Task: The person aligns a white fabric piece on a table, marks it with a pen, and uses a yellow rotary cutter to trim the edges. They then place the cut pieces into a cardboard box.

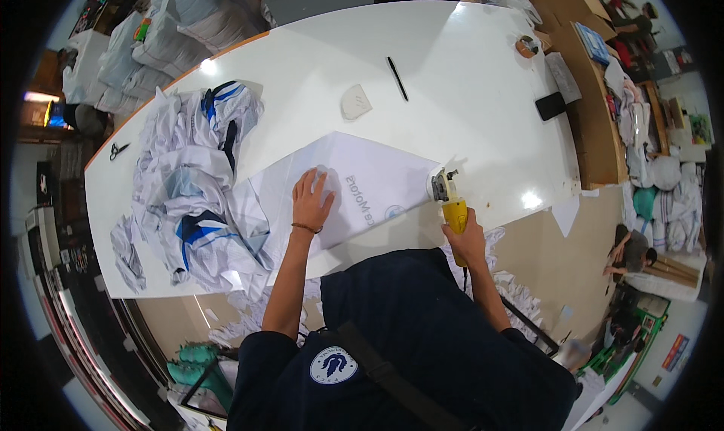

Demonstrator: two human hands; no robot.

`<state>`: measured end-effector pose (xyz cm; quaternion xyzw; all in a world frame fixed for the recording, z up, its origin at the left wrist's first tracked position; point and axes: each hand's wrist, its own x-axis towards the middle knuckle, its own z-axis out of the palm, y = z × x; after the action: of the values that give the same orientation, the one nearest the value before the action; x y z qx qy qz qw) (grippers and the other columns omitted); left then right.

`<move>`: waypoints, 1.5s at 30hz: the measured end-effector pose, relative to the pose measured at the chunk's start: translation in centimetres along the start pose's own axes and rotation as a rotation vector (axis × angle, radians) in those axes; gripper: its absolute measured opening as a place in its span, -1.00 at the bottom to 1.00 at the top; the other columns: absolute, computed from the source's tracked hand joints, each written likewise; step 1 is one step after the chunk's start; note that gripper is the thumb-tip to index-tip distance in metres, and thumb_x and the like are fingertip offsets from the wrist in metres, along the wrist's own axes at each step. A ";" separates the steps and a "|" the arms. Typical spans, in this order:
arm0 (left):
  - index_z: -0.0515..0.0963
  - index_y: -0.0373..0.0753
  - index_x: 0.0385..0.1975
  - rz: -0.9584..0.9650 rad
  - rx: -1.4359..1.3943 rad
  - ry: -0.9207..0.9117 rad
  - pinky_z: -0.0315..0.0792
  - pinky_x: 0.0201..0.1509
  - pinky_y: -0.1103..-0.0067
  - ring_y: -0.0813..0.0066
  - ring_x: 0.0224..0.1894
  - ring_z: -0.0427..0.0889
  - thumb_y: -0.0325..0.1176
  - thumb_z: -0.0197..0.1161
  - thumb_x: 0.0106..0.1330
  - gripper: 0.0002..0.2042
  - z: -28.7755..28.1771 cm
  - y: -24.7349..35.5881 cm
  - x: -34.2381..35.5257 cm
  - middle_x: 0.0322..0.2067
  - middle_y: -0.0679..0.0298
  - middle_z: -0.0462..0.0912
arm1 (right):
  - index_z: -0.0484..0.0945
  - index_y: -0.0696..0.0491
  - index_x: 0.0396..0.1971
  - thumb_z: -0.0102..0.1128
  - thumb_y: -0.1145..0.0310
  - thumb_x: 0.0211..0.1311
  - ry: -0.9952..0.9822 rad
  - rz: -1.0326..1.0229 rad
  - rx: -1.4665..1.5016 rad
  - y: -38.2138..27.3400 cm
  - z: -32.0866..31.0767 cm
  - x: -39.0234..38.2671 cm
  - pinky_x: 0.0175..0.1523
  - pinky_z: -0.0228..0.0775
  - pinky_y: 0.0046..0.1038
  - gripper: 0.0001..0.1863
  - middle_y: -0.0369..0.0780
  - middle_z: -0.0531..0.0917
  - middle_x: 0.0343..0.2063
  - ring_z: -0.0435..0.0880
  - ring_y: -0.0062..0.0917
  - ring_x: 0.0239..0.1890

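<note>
A white piece of printed fabric lies flat on the white table in front of me. My left hand rests on it with the fingers spread. In my right hand is a yellow electric rotary cutter, gripped around its body. The cutter's round metal head sits at the fabric's right corner; whether its blade touches the cloth I cannot tell. To the left of my left hand, a heap of white fabric pieces with blue and navy parts reaches the flat piece's edge.
A small pale template-like piece and a black pen lie beyond the fabric. Scissors are at the far left. A tape roll and a black phone lie near the right edge, beside a cardboard box. Scraps litter the floor.
</note>
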<state>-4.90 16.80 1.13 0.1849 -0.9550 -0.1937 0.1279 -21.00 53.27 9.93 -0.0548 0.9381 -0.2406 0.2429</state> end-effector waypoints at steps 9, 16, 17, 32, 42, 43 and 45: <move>0.39 -0.23 0.34 0.140 -0.022 -0.065 0.05 0.50 0.11 -0.08 0.44 0.17 -0.08 0.24 0.37 -0.41 -0.1 -1.3 0.2 0.40 -0.05 0.25 | 0.37 0.06 0.09 0.37 0.01 0.04 0.117 0.104 0.066 -2.8 3.1 -0.5 -0.07 0.54 -0.03 -0.32 0.10 0.71 -0.23 0.71 0.07 -0.14; 0.37 -0.29 0.34 0.173 -0.071 -0.057 0.02 0.51 0.09 -0.09 0.45 0.14 -0.07 0.22 0.38 -0.39 -0.2 -1.8 -0.1 0.40 -0.09 0.22 | 0.40 0.08 0.07 0.38 0.04 0.03 0.141 0.147 0.076 -4.0 3.8 -0.3 -0.05 0.55 -0.08 -0.34 0.07 0.72 -0.23 0.73 0.01 -0.16; 0.37 -0.28 0.34 0.166 -0.074 -0.064 0.01 0.51 0.09 -0.09 0.46 0.14 -0.06 0.21 0.39 -0.39 -0.2 -1.9 -0.1 0.40 -0.08 0.22 | 0.40 0.09 0.07 0.38 0.05 0.03 0.137 0.155 0.083 -4.3 3.7 -0.3 -0.05 0.56 -0.09 -0.35 0.07 0.72 -0.22 0.73 0.00 -0.16; 0.36 -0.23 0.35 0.147 -0.057 -0.102 -0.01 0.53 0.09 -0.06 0.47 0.14 0.00 0.16 0.41 -0.40 -0.1 -2.0 0.0 0.41 -0.04 0.22 | 0.43 0.14 -0.02 0.38 0.10 0.01 0.191 0.217 0.129 -6.3 4.7 0.6 -0.02 0.55 -0.16 -0.40 0.06 0.72 -0.24 0.74 -0.08 -0.16; 0.36 -0.24 0.35 0.142 -0.062 -0.117 -0.02 0.54 0.09 -0.03 0.48 0.12 0.00 0.15 0.42 -0.39 -0.2 -2.0 0.0 0.41 -0.04 0.21 | 0.47 0.20 -0.06 0.43 0.13 0.02 0.255 0.223 0.139 -6.6 5.5 1.0 -0.14 0.58 -0.27 -0.42 0.01 0.71 -0.27 0.73 -0.23 -0.28; 0.36 -0.24 0.35 0.142 -0.063 -0.116 -0.02 0.54 0.09 -0.03 0.48 0.12 0.00 0.15 0.42 -0.40 -0.2 -2.1 0.0 0.41 -0.04 0.21 | 0.47 0.20 -0.06 0.43 0.13 0.02 0.255 0.228 0.145 -6.9 5.5 0.9 -0.13 0.58 -0.27 -0.42 0.01 0.71 -0.27 0.74 -0.23 -0.27; 0.36 -0.24 0.35 0.141 -0.066 -0.120 -0.02 0.53 0.09 -0.03 0.48 0.12 0.00 0.15 0.42 -0.40 -0.2 -2.1 0.0 0.42 -0.04 0.21 | 0.46 0.20 -0.06 0.41 0.13 0.03 0.252 0.234 0.153 -7.4 5.4 0.8 -0.10 0.58 -0.24 -0.43 0.02 0.71 -0.28 0.74 -0.19 -0.25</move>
<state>-4.23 14.93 0.44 0.1010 -0.9647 -0.2262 0.0897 -19.24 44.29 9.03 0.1040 0.9400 -0.2864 0.1534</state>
